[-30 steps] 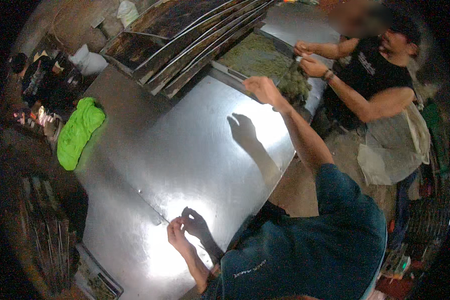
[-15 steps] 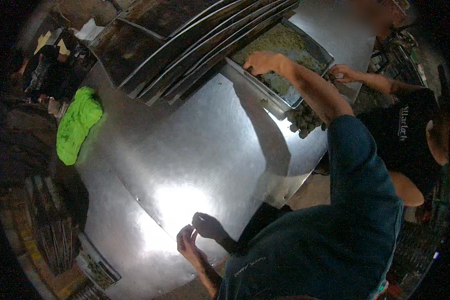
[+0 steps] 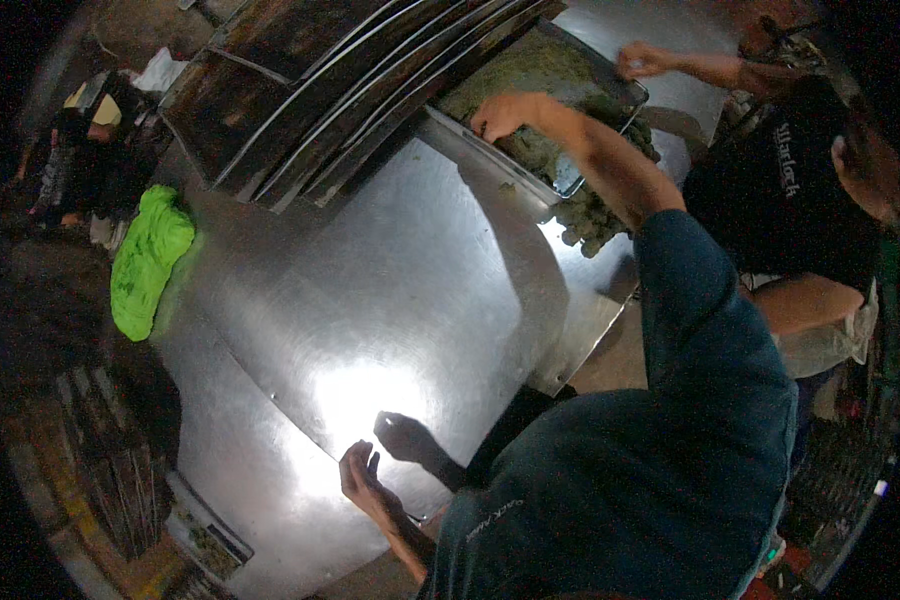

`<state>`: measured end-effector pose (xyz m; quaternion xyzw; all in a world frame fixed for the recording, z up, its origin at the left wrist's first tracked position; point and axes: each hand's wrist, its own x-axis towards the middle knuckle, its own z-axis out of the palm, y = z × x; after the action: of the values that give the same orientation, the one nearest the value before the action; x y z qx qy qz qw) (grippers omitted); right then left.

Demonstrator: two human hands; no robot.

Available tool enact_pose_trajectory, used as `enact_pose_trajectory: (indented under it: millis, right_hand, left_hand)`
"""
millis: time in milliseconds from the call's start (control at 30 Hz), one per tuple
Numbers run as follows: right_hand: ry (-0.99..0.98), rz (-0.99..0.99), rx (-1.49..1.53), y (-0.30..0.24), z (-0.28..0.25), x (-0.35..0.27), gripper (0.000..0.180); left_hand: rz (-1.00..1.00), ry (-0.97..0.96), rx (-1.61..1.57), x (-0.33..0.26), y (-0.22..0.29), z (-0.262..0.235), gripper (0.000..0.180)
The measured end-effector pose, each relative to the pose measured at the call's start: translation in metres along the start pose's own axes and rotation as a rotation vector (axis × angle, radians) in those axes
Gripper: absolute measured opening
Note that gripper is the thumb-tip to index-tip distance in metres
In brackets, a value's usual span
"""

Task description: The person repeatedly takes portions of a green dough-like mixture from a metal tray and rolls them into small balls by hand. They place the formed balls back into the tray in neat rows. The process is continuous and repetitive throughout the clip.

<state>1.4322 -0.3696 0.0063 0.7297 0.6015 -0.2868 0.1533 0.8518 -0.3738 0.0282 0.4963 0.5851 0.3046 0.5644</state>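
Observation:
My right hand reaches into a metal tray of greenish-brown, dough-like mixture. Its fingers curl down just inside the tray's near-left rim, and their tips are hidden. Low over the metal table, my left hand is loosely bent, thumb and fingers apart, with nothing visible between them. Its shadow falls on the steel beside it. Small rolled lumps of the same colour lie piled against the tray's near right corner.
Several dark baking trays overlap at the back left. A bright green cloth lies at the table's left edge. A co-worker's hand is beyond the mixture tray. A small container sits at lower left.
My left hand has parted from a pinch and shifted slightly left. My right hand remains in the tray. The co-worker's hand has lifted away from the lumps toward the back.

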Motion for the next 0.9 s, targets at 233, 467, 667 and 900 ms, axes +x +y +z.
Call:
enact_pose_trajectory:
  millis: [233, 467, 667, 900]
  right_hand:
    - [-0.293, 0.111, 0.002, 0.029, 0.034, -0.034, 0.039]
    - [-0.207, 0.12, 0.17, -0.003, 0.029, -0.076, 0.055]
    - [-0.039, 0.058, -0.019, -0.006, 0.056, -0.092, 0.051]
    - [0.202, 0.168, 0.148, 0.002, 0.073, -0.099, 0.046]
  left_hand:
    - [-0.009, -0.107, -0.024, 0.006, -0.002, 0.018, 0.025]
    - [0.025, -0.232, 0.016, 0.016, 0.001, 0.029, 0.027]
    - [0.027, -0.235, -0.009, 0.005, -0.001, 0.039, 0.027]
    - [0.019, -0.19, -0.024, -0.002, -0.002, 0.035, 0.026]
